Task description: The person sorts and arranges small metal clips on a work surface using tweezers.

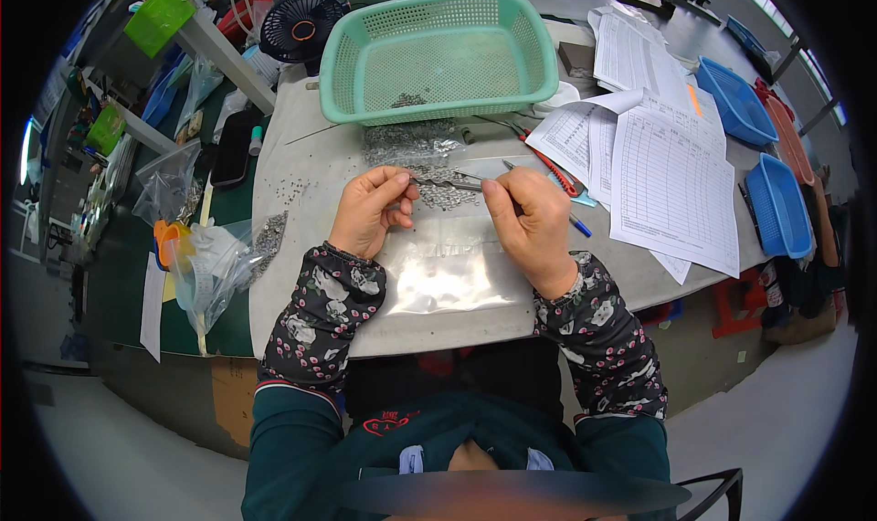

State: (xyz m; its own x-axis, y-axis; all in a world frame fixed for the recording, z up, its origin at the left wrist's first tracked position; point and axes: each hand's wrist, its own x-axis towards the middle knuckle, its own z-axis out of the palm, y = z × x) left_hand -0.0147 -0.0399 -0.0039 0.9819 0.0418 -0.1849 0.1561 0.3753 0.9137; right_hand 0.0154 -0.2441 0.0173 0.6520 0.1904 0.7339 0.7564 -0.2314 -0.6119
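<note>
My left hand (370, 209) pinches a small grey metal part between thumb and fingers above a clear plastic bag (448, 274) lying flat on the grey table (301, 274). Gripped in my right hand (530, 220) is a pair of metal tweezers (457, 185), with the tips pointing left toward my left fingertips. A pile of small grey metal parts (429, 169) lies just beyond both hands. Behind it, a clear bag of the same parts (408, 140) rests against a green plastic basket (438, 55).
Printed paper forms (658, 165) cover the table's right side, with a red pen (548, 163) and a blue pen (575, 221) beside them. Blue baskets (776, 201) stand at the far right. Loose parts (292, 188), plastic bags (215, 265) and a black fan (300, 26) are on the left.
</note>
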